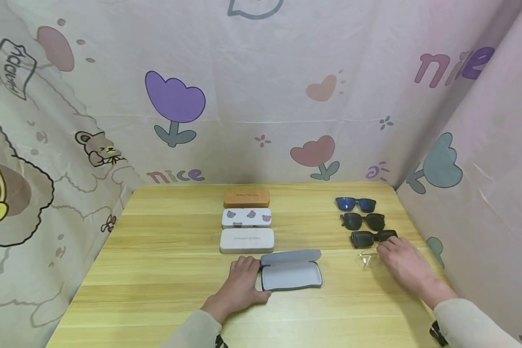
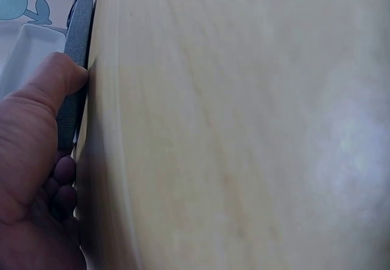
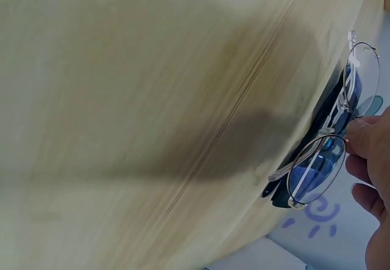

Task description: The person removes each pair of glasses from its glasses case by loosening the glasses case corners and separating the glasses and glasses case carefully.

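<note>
An open glasses case [image 1: 291, 276] with a grey lid and pale lining lies at the middle of the table. My left hand [image 1: 241, 286] grips its left end, the thumb at the front corner and fingers behind. In the left wrist view the thumb presses the case's dark grey side [image 2: 77, 32]. On the right, my right hand [image 1: 403, 263] pinches thin-rimmed clear eyeglasses [image 1: 369, 259] near the bridge. Both round lenses show in the right wrist view, with the eyeglasses' right-hand part hidden by the hand in the head view.
Behind the open case stand three closed cases in a column: white [image 1: 247, 240], bear-patterned [image 1: 246, 218] and orange-brown [image 1: 246, 198]. Three dark sunglasses, black [image 1: 362, 239], dark round-lensed [image 1: 352, 221] and blue-lensed [image 1: 347, 204], lie beyond the right hand. Printed curtains surround the wooden table [image 1: 156, 270].
</note>
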`<state>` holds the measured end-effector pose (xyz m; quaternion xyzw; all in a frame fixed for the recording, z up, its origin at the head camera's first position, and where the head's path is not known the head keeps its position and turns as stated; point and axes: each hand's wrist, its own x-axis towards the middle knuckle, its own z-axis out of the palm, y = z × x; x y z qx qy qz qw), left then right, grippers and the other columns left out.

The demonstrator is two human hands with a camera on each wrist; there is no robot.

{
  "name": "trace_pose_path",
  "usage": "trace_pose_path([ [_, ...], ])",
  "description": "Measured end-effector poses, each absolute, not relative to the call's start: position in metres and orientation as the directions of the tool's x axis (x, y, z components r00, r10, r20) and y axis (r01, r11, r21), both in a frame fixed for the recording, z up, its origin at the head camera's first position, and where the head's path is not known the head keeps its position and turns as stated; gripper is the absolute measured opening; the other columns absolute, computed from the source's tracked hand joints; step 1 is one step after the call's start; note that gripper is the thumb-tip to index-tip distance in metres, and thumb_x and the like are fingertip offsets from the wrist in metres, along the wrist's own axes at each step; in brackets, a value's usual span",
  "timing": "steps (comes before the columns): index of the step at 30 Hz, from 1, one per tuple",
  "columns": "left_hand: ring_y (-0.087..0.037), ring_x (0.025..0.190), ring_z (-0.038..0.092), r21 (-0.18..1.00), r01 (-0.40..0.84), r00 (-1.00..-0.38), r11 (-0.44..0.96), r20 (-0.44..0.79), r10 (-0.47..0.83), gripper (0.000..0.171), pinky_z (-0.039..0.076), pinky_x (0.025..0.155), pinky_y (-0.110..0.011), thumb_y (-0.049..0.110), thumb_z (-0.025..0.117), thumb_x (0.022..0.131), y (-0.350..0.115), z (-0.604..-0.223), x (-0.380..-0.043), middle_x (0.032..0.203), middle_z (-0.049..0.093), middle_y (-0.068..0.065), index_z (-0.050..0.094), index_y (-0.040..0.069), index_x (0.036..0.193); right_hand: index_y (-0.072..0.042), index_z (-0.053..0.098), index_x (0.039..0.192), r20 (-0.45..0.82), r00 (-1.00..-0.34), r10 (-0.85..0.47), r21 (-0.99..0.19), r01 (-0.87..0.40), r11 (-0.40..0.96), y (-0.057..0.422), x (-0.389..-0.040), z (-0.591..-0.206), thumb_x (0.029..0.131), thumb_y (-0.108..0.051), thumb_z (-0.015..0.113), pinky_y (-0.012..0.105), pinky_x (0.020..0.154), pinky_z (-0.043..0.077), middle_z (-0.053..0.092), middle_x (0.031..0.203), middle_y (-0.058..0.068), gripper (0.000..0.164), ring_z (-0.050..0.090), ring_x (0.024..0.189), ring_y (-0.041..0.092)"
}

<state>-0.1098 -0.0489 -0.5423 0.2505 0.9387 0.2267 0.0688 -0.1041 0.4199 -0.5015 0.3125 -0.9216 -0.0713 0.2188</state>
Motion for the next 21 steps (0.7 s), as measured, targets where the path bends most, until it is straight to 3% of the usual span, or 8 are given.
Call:
trace_pose_path([
  [8, -0.020, 0.108, 0.045, 0.456, 0.443, -0.865, 0.772, -0.010, 0.502, 0.077, 0.036, 0.096, -0.041, 0.051, 0.084, 0.077, -0.048, -0.542, -0.110, 0.117, 0.059, -0.002, 0.060, 0.002, 0.132, -0.003, 0.073, 0.104, 0.303, -0.774, -0.556, 0.238, -0.504, 0.830, 0.424, -0.110, -0.506, 0.085, -0.005, 0.070, 0.059, 0.090, 0.055, 0.076, 0.100, 0.016, 0.019, 0.065, 0.095, 0.035],
  [21, -0.019, 0.108, 0.044, 0.469, 0.418, -0.869, 0.778, -0.043, 0.492, 0.079, 0.036, 0.100, -0.044, 0.052, 0.083, 0.079, -0.048, -0.541, -0.110, 0.118, 0.058, -0.001, 0.059, 0.002, 0.135, -0.005, 0.073, 0.100, 0.298, -0.778, -0.552, 0.241, -0.499, 0.833, 0.427, -0.115, -0.510, 0.084, -0.004, 0.070, 0.058, 0.089, 0.055, 0.076, 0.100, 0.015, 0.017, 0.066, 0.096, 0.036],
])
